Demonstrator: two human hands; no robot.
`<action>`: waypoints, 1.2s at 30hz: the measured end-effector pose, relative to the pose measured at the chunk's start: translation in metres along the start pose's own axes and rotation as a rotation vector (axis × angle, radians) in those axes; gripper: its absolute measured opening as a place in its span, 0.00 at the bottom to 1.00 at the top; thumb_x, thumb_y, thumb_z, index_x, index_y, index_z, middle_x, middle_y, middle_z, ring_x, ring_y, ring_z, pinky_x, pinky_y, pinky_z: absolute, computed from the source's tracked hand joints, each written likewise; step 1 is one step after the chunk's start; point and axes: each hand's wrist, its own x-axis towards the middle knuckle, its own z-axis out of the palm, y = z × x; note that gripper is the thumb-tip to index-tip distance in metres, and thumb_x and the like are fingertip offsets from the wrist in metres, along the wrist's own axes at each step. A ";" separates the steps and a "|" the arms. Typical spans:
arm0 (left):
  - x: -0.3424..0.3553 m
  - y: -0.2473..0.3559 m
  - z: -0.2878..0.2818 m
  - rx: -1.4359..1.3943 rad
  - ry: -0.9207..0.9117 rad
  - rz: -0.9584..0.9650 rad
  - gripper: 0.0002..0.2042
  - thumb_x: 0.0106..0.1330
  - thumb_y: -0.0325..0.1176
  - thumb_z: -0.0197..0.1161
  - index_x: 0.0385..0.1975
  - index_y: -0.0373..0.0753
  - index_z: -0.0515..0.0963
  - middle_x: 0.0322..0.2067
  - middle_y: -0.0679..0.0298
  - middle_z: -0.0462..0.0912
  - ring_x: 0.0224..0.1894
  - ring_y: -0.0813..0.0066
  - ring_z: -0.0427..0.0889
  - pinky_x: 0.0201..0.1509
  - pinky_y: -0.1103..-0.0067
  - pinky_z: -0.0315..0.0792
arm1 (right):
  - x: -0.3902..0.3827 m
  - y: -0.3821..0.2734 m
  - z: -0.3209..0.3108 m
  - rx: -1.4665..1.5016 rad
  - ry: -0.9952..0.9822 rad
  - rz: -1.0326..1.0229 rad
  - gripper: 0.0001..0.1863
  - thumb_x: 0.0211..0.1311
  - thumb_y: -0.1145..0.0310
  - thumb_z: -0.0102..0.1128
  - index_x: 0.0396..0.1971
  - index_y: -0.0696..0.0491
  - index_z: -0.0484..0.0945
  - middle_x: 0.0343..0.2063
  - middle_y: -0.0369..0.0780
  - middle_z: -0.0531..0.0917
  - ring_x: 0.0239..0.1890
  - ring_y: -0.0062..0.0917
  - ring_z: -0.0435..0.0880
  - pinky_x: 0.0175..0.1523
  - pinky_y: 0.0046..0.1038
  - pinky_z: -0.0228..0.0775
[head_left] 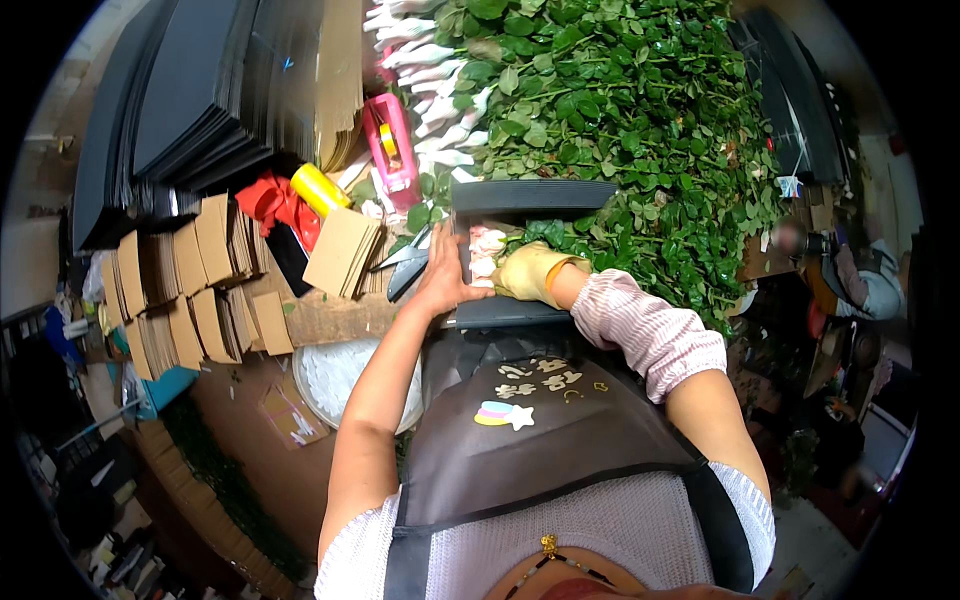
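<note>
Pale pink rose heads (486, 243) lie between an upper dark grey board (535, 193) and a lower one (510, 317). My bare left hand (443, 275) rests upright along their left end, fingers extended and thumb apart. On my right hand (525, 270), a yellow glove covers curled fingers at the roses; the fingertips are partly hidden among the blooms. Grey-bladed scissors (405, 268) lie just left of my left hand. Green rose stems and leaves (610, 110) spread beyond both boards, with white-wrapped heads (430, 75) along their left side.
Left are cardboard piles (340, 250), dark board stacks (190, 100), a pink tape dispenser (390, 150), a yellow roll (318, 188) and red cloth (270, 205). A white tub (340, 375) sits below the table edge. Another person (860, 280) is at far right.
</note>
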 end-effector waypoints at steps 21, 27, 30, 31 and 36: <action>0.008 -0.014 0.010 -0.040 0.095 0.042 0.40 0.51 0.52 0.80 0.64 0.43 0.73 0.74 0.33 0.51 0.77 0.33 0.47 0.78 0.55 0.50 | -0.009 0.008 -0.007 0.107 0.181 0.202 0.18 0.70 0.58 0.53 0.48 0.55 0.82 0.44 0.50 0.88 0.46 0.43 0.89 0.51 0.44 0.79; 0.009 -0.016 0.014 -0.033 0.112 0.078 0.38 0.52 0.53 0.79 0.63 0.46 0.75 0.74 0.33 0.50 0.77 0.31 0.46 0.78 0.54 0.48 | 0.006 0.012 0.006 0.064 0.271 0.167 0.17 0.67 0.66 0.54 0.52 0.52 0.83 0.45 0.47 0.89 0.48 0.40 0.89 0.49 0.43 0.81; 0.014 -0.016 0.013 -0.065 0.063 0.015 0.36 0.52 0.53 0.79 0.60 0.43 0.78 0.74 0.33 0.50 0.77 0.32 0.45 0.79 0.55 0.46 | 0.004 0.009 0.011 -0.021 0.310 0.142 0.17 0.67 0.68 0.55 0.52 0.51 0.83 0.45 0.45 0.89 0.49 0.39 0.89 0.49 0.41 0.82; 0.017 -0.014 0.012 -0.081 0.042 -0.013 0.35 0.52 0.53 0.79 0.59 0.42 0.79 0.74 0.33 0.50 0.77 0.32 0.44 0.79 0.56 0.45 | 0.003 0.011 0.011 -0.063 0.327 0.125 0.16 0.67 0.68 0.55 0.52 0.51 0.83 0.45 0.45 0.89 0.48 0.39 0.89 0.49 0.41 0.82; 0.020 -0.008 0.028 -0.141 0.272 -0.024 0.20 0.54 0.47 0.78 0.44 0.45 0.88 0.71 0.32 0.57 0.75 0.38 0.51 0.78 0.59 0.49 | -0.016 0.004 0.006 0.104 0.256 0.222 0.21 0.70 0.68 0.51 0.60 0.56 0.75 0.50 0.49 0.87 0.52 0.40 0.88 0.50 0.42 0.81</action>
